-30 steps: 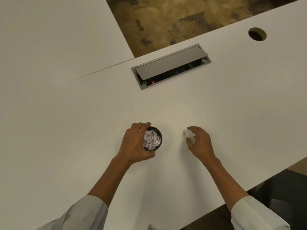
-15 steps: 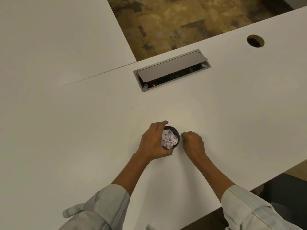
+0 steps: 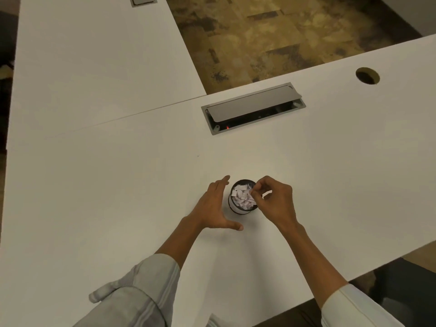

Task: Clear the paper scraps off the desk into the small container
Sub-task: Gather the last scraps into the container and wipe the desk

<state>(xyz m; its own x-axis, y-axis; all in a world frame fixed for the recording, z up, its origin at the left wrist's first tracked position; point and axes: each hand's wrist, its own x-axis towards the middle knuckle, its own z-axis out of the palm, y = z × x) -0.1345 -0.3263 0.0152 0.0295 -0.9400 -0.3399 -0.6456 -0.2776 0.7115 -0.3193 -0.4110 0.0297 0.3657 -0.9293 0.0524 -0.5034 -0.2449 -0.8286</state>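
Note:
A small dark round container [image 3: 237, 209] stands on the white desk [image 3: 118, 197], heaped with white paper scraps [image 3: 241, 198]. My left hand [image 3: 215, 206] sits just left of it, fingers straight and spread, thumb pointing toward the container's base without gripping it. My right hand [image 3: 273, 201] hovers over the container's right rim with fingertips pinched together; a small white scrap [image 3: 266, 194] shows between the curled fingers.
A grey cable box [image 3: 253, 108] with its flap part open is set into the desk beyond the container. A round cable hole [image 3: 367, 75] lies at the far right. A second desk [image 3: 94, 67] adjoins on the left. The desk's near edge runs behind my right forearm.
My left hand has let go of the container and opened beside it. My right hand picked a scrap off the desk and lifted it over the container's rim.

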